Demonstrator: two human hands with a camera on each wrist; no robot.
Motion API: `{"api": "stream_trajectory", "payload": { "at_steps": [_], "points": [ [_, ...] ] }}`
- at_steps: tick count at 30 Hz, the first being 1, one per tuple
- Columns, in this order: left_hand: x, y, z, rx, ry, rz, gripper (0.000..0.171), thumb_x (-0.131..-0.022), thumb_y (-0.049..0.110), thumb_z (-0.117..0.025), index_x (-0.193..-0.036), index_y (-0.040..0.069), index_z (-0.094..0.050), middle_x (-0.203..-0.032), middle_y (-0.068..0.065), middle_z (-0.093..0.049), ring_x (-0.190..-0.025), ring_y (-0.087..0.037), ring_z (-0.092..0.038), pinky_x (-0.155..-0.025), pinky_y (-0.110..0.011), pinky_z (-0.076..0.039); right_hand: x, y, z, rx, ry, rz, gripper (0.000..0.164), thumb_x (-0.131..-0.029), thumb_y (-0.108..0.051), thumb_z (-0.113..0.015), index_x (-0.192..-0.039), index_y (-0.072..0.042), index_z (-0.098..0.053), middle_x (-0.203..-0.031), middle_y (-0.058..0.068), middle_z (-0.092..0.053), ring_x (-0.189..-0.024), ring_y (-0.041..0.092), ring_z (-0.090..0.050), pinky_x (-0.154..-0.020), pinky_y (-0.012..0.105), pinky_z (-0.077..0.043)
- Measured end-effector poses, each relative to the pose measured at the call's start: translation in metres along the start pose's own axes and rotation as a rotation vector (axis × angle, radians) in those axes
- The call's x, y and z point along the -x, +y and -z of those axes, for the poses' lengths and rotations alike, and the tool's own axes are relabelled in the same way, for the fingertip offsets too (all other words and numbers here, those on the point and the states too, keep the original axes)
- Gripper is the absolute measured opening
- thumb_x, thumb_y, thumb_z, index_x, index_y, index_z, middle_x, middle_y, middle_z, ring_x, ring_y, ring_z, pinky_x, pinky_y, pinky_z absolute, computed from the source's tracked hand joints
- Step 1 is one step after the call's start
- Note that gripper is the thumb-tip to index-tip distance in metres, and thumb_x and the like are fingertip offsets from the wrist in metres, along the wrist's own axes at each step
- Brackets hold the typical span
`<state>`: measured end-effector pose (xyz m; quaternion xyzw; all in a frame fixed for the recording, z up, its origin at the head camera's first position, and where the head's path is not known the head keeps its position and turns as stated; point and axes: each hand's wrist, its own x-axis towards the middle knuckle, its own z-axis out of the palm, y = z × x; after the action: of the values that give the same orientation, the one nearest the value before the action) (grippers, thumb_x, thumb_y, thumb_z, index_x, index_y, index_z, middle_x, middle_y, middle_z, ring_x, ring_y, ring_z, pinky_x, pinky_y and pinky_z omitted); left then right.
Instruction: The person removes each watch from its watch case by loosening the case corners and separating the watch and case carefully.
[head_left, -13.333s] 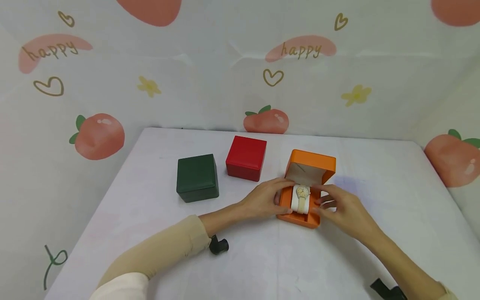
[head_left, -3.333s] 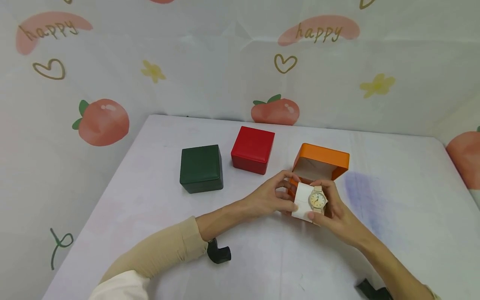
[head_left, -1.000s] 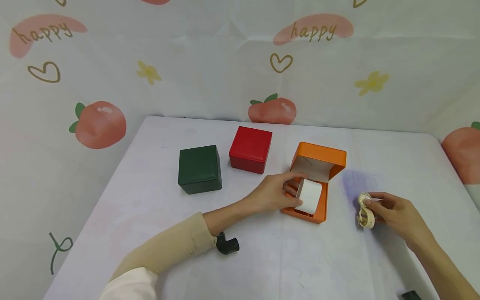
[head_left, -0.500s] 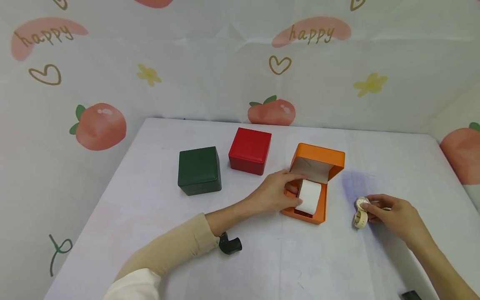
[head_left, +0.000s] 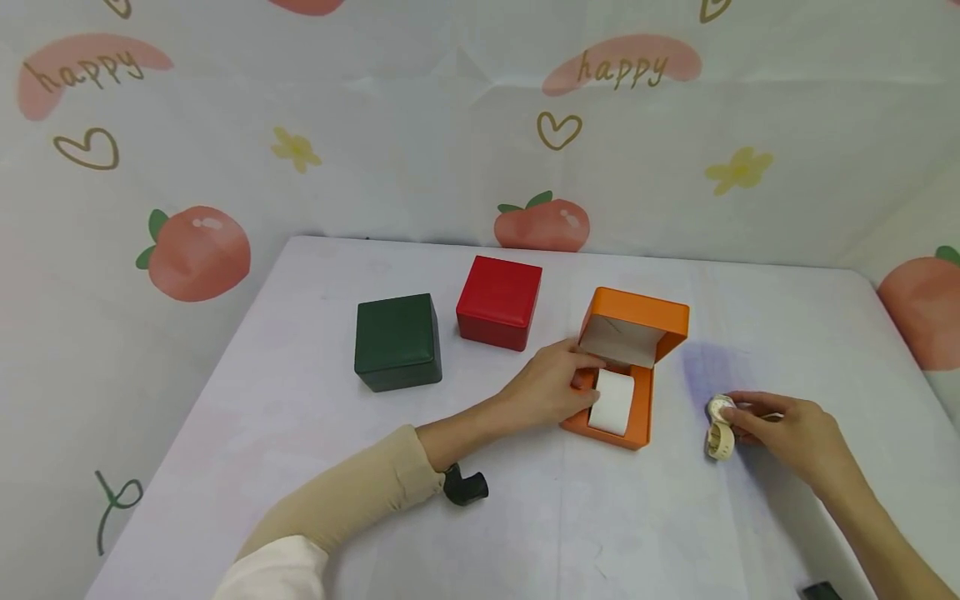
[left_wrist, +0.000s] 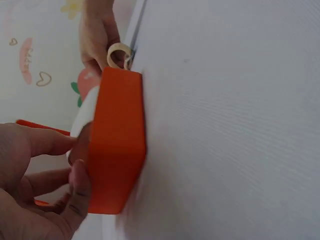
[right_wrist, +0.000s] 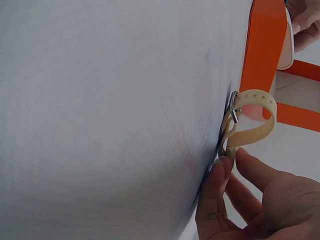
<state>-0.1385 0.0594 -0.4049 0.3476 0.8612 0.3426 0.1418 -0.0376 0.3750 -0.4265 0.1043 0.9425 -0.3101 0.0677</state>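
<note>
An orange watch box (head_left: 642, 417) stands with its lid raised. In it sits a white watch cushion (head_left: 612, 403), its left end under the fingertips of my left hand (head_left: 551, 385). In the left wrist view the index finger and thumb are curved at the cushion's open end (left_wrist: 80, 145), by the box's wall. To the right of the box, my right hand (head_left: 795, 429) pinches a cream-strapped wristwatch (head_left: 720, 442) by its case. The right wrist view shows its buckled strap loop (right_wrist: 257, 135) and the watch at the tabletop; the dial is partly hidden by the thumb.
A shut red box (head_left: 500, 300) stands left of the orange one. Farther left is a shut dark green box (head_left: 397, 342). A black device (head_left: 465, 487) shows at the left wrist, another (head_left: 821, 591) at the lower right edge. White cloth covers the table (head_left: 300, 417).
The right hand has taken the watch off the cushion and carried it right onto the table. The cushion is back in the orange box, lately lower and slightly left.
</note>
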Motion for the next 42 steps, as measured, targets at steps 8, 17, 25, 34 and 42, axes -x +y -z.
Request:
{"api": "stream_trajectory", "payload": {
  "at_steps": [8, 17, 25, 34, 42],
  "points": [
    [0.003, -0.005, 0.0, 0.01, 0.013, -0.048, 0.036, -0.089, 0.015, -0.075, -0.124, 0.01, -0.071, -0.108, -0.001, -0.061, -0.093, -0.009, -0.052, -0.069, -0.013, -0.045, 0.001, -0.003, 0.001, 0.035, -0.012, -0.007, 0.053, -0.093, -0.046, -0.067, -0.125, -0.004, -0.069, -0.078, 0.0, -0.075, -0.068, -0.002, -0.066, -0.061, 0.018, -0.041],
    [0.008, -0.006, -0.003, -0.107, 0.015, -0.078, 0.032, -0.089, 0.019, -0.075, -0.12, 0.015, -0.073, -0.11, 0.002, -0.06, -0.096, -0.006, -0.053, -0.068, -0.011, -0.044, 0.001, -0.006, 0.002, 0.128, 0.027, 0.053, 0.049, -0.094, -0.044, -0.067, -0.123, -0.005, -0.07, -0.073, -0.004, -0.072, -0.067, 0.0, -0.061, -0.062, 0.028, -0.042],
    [0.021, -0.006, 0.002, -0.245, 0.024, -0.103, 0.035, -0.089, 0.02, -0.073, -0.125, 0.019, -0.071, -0.116, 0.001, -0.06, -0.098, -0.01, -0.054, -0.061, -0.012, -0.043, 0.007, -0.013, 0.006, 0.162, 0.03, -0.014, 0.058, -0.095, -0.049, -0.063, -0.13, -0.003, -0.064, -0.076, 0.001, -0.072, -0.074, 0.017, -0.061, -0.054, 0.028, -0.04],
    [0.04, -0.015, 0.016, -0.341, 0.046, -0.127, 0.038, -0.091, 0.022, -0.072, -0.128, 0.02, -0.069, -0.12, 0.002, -0.06, -0.103, -0.011, -0.055, -0.068, -0.015, -0.049, 0.013, -0.024, 0.01, 0.156, 0.179, 0.094, 0.046, -0.093, -0.041, -0.069, -0.124, -0.007, -0.069, -0.096, 0.012, -0.072, -0.068, -0.01, -0.051, -0.049, 0.025, -0.041],
    [0.058, -0.026, 0.039, -0.39, 0.09, -0.182, 0.041, -0.09, 0.022, -0.074, -0.13, 0.022, -0.067, -0.125, 0.001, -0.059, -0.112, -0.016, -0.054, -0.077, -0.022, -0.054, 0.02, -0.062, 0.012, -0.031, 0.456, 0.312, 0.039, -0.084, -0.009, -0.08, -0.122, -0.01, -0.071, -0.103, -0.008, -0.062, -0.075, -0.027, -0.048, -0.064, 0.0, -0.042]
  ]
}}
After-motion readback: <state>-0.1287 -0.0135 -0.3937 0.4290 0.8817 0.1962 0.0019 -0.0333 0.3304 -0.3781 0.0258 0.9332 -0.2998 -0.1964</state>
